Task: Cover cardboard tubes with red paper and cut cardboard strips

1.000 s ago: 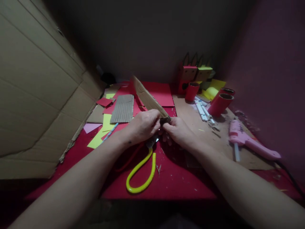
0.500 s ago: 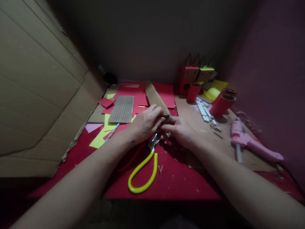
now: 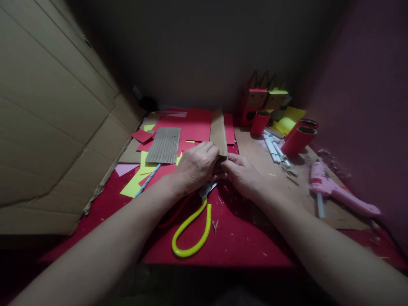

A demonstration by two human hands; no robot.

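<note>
A brown cardboard strip rises away from me, its near end pinched between my two hands. My left hand is closed on the strip's left side, with the knuckles up. On the other side, my right hand grips the same end between thumb and fingers. Some of the fingertips are hidden behind the folded near end. Just below my hands lie scissors with a yellow handle loop, their blades partly under my left hand. A ribbed piece of corrugated cardboard rests to the left of the strip.
Red paper sheets and yellow paper lie at the back and left. On the right are a pink glue gun, markers and red tubes. A large cardboard panel stands at the left.
The cardboard strip has swung from leaning left to nearly straight ahead, its far end moving right. Both hands still hold its near end. The scissors have stayed in place.
</note>
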